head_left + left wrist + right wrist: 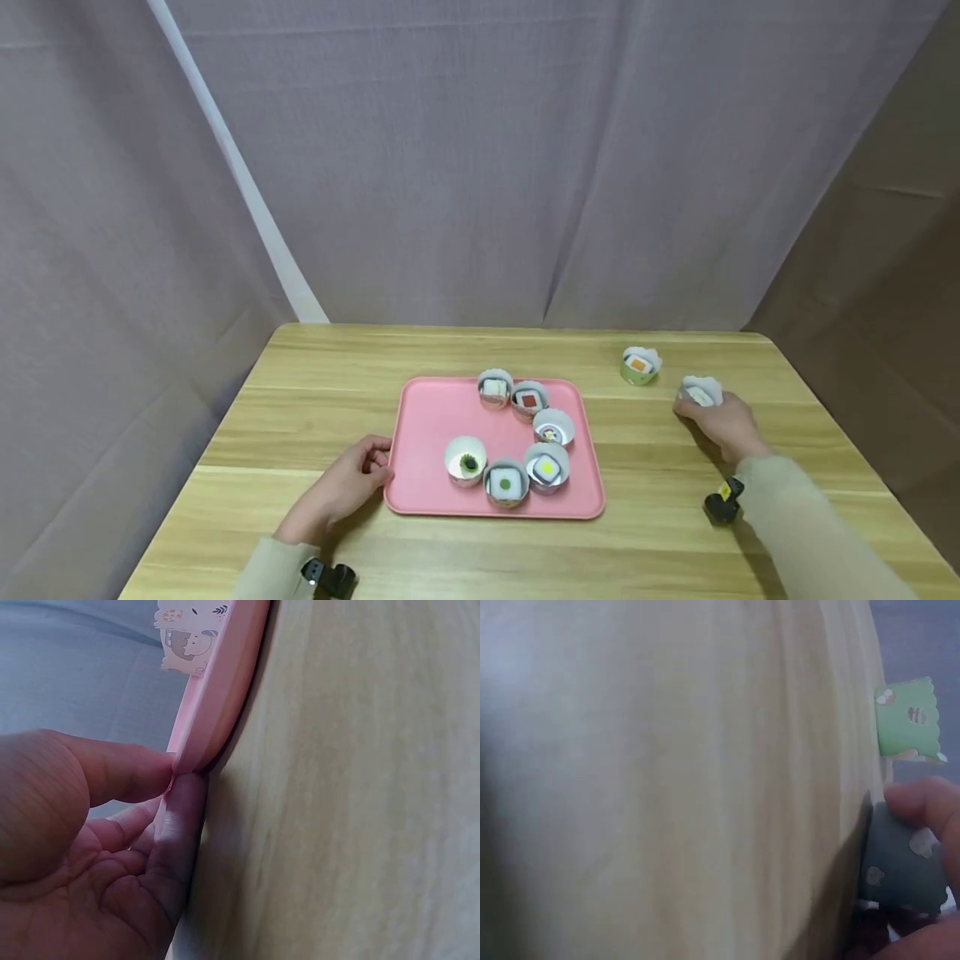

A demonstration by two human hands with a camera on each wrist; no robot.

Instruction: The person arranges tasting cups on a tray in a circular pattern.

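Observation:
My left hand (348, 481) pinches the left rim of a pink tray (427, 417); in the left wrist view the thumb lies on the rim's upper side and a finger (176, 832) is under its edge. At the right of the table, my right hand (726, 425) grips a paper baking cup (701, 392) with a scalloped rim and a white piece inside. The right wrist view shows this cup (901, 859) as grey-blue with pale patterns, between thumb and fingers, close to the tabletop. Just beyond it stands a green paper cup (639, 367) holding a white piece with an orange centre.
Several paper cups stand on the tray in a curve, with small sushi-like pieces inside, among them one with a red top (529, 401) and one with a yellow centre (547, 468). The wooden table (330, 375) ends at grey curtains (450, 167).

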